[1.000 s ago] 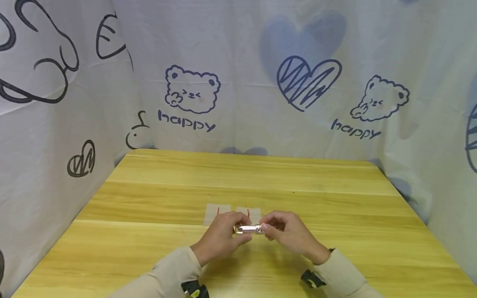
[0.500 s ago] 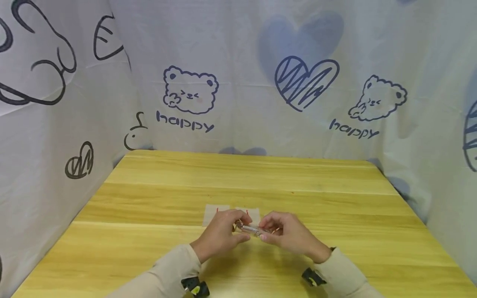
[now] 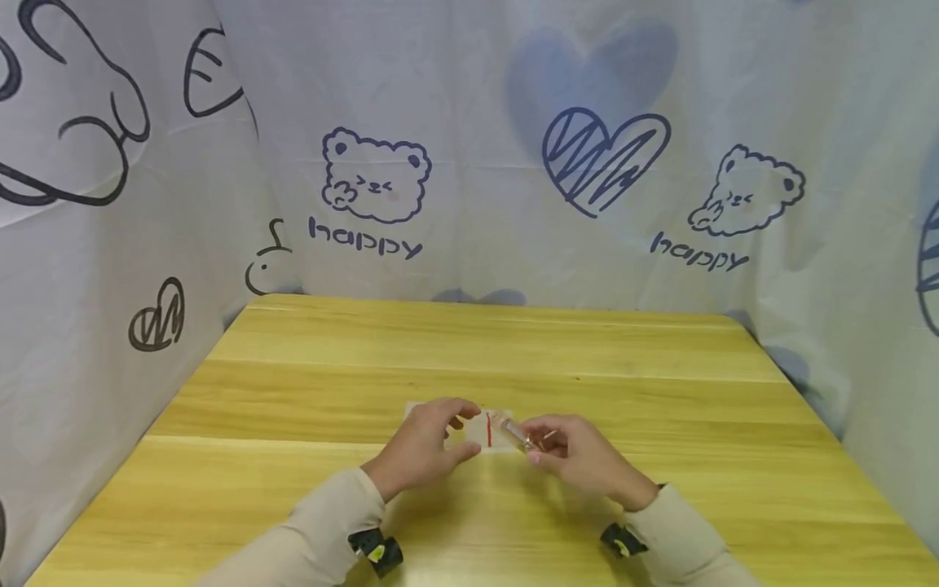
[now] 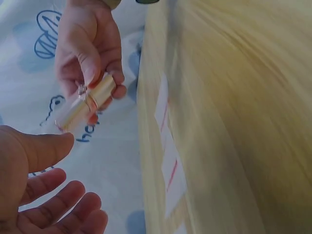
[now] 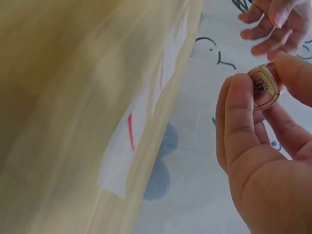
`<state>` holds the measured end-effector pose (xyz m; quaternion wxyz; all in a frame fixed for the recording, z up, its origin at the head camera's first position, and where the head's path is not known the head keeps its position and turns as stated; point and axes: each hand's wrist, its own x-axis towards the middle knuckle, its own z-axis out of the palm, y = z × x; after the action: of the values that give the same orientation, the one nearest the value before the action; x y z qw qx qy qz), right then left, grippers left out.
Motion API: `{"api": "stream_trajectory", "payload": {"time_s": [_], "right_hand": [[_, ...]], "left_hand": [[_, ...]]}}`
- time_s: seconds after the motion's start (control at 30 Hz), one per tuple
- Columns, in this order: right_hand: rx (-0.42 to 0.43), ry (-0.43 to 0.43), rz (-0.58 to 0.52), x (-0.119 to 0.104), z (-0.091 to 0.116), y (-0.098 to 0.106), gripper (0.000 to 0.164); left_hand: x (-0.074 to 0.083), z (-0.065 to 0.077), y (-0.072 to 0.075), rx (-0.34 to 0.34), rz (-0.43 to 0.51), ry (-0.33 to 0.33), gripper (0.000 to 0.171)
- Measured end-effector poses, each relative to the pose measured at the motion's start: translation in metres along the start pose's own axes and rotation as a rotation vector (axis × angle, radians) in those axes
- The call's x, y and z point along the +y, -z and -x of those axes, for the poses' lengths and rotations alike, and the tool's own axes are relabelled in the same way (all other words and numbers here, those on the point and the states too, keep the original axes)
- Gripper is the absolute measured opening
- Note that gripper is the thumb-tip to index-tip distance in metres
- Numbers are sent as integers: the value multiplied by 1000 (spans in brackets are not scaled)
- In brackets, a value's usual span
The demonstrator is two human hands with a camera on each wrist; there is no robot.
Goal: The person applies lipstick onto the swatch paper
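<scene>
My right hand point(image 3: 590, 458) pinches a small lipstick tube point(image 3: 517, 435), gold and clear, between thumb and fingers above the table. In the left wrist view the lipstick point(image 4: 87, 101) slants, with its clear end toward my left hand point(image 4: 53, 185). The right wrist view shows its squarish end point(image 5: 264, 87) with a dark pattern. My left hand point(image 3: 421, 447) is apart from the tube, fingers and thumb spread and holding nothing. Below the hands lies a pale paper square point(image 3: 477, 436) with a red line; a second paper square point(image 3: 412, 408) is mostly hidden behind my left hand.
The wooden table point(image 3: 293, 391) stretches out under both hands. White curtains point(image 3: 484, 90) with bear and heart drawings hang behind it and at both sides. A dark wrist strap point(image 3: 376, 552) shows by the left sleeve.
Both hands were at the lipstick earlier; my left hand has let go and moved slightly left. The right hand keeps the tube, now tilted with its clear end up and away, uncovering a red line.
</scene>
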<state>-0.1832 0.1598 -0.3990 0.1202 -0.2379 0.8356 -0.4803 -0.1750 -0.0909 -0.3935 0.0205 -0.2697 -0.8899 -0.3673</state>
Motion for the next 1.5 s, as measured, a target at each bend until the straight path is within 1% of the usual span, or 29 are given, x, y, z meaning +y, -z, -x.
{"api": "stream_trajectory", "payload": {"time_s": [0.17,0.33,0.47,0.63,0.73,0.87,0.97,1.13,1.3,1.43,1.5], "right_hand": [[70,-2,-7,12,-1,6,32],[149,-3,32,22,-2,13,29],[199,-23,60,29,-2,17,28],[239,-77,61,36,1,24,26],[250,-91,61,39,4,31,29],[262,-112,86,45,6,39,43],[268,-134,120,49,7,45,53],[277,-166,188,51,9,51,56],[289,-219,250,53,10,54,51],[285,-248,275,56,10,55,36],[286,-261,286,58,10,55,34]], "left_hand": [[-10,2,6,-20,-3,64,37],[-22,5,11,-8,-7,112,35],[-32,9,13,-4,-28,146,36],[-42,14,16,-19,-60,171,39],[-47,16,17,-38,-88,174,41],[-50,18,18,-75,-122,179,44],[-50,19,19,-108,-144,200,46],[-49,21,18,-156,-162,239,47],[-50,22,18,-169,-165,235,47],[-51,23,18,-175,-169,226,47],[-51,23,18,-179,-167,225,47]]}}
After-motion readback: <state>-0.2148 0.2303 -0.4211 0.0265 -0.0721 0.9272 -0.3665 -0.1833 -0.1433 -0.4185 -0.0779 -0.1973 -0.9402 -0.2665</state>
